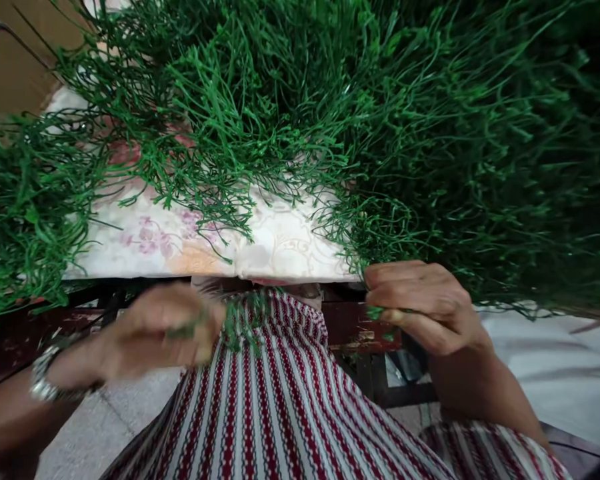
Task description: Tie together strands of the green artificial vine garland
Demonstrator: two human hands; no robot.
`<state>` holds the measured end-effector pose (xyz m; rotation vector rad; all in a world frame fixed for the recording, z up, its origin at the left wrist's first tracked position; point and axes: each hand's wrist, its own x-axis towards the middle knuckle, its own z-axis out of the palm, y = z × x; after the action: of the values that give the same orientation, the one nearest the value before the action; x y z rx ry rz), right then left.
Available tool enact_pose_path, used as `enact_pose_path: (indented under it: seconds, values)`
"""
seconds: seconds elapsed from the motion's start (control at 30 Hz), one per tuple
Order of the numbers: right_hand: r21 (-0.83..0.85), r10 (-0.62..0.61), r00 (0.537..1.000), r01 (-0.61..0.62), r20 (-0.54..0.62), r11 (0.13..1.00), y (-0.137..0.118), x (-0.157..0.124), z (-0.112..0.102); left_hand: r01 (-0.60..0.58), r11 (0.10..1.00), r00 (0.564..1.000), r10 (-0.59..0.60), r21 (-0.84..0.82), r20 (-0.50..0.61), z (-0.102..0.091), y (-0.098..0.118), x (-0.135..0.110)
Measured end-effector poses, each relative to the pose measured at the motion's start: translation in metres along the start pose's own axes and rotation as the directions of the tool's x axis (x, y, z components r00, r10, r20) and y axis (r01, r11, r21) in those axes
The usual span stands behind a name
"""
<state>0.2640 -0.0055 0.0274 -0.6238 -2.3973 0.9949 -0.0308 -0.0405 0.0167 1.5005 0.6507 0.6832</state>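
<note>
My left hand, smeared by motion, is closed around a few thin green plastic-looking plant sprigs. Their forked tips stick out to the right over my lap. To the right, at the table's front edge, my right hand is closed, fingers curled, with a small piece of green sprig showing under its fingers. Behind both hands a big heap of the same green sprigs covers most of the table, and a smaller bunch hangs at the left.
A white floral cloth covers the table, with its front edge just beyond my lap. Striped red and white clothing lies over my legs. White fabric is at the right, and a metal rod shows at the top left.
</note>
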Motion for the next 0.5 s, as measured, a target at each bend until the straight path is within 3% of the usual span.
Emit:
enact_pose_path:
  seconds: [0.07, 0.13, 0.17, 0.23, 0.27, 0.3, 0.37, 0.5]
  values:
    - [-0.194, 0.077, 0.991, -0.097, -0.108, 0.976, -0.003, -0.005, -0.012, 0.028, 0.997, 1.0, -0.028, -0.075, 0.009, -0.004, -0.004, 0.003]
    - [-0.43, 0.168, 0.939, -0.29, -0.301, 0.855, -0.002, -0.008, -0.016, 0.075, 0.979, 0.997, -0.079, -0.191, -0.01, 0.0, -0.009, 0.01]
    - [-0.542, 0.211, 0.89, -0.419, -0.404, 0.729, 0.0, -0.009, -0.016, 0.095, 0.959, 0.992, -0.113, -0.267, -0.051, 0.003, -0.012, 0.015]
    - [-0.702, 0.295, 0.805, -0.594, -0.515, 0.394, 0.012, -0.012, -0.014, 0.1, 0.894, 0.97, -0.185, -0.436, -0.156, 0.009, -0.014, 0.024]
    - [-0.75, 0.332, 0.789, -0.605, -0.518, 0.267, 0.019, -0.014, -0.013, 0.09, 0.853, 0.953, -0.225, -0.514, -0.205, 0.012, -0.014, 0.029]
    - [-0.778, 0.36, 0.785, -0.593, -0.503, 0.206, 0.026, -0.015, -0.011, 0.075, 0.812, 0.935, -0.26, -0.579, -0.243, 0.014, -0.014, 0.033]
    - [-0.78, 0.369, 0.787, -0.589, -0.495, 0.21, 0.034, -0.019, -0.01, 0.045, 0.754, 0.906, -0.307, -0.656, -0.291, 0.017, -0.013, 0.041]
    - [-0.702, 0.376, 0.776, -0.624, -0.507, 0.342, 0.023, -0.029, -0.02, 0.01, 0.733, 0.883, -0.326, -0.681, -0.339, 0.019, -0.012, 0.05]
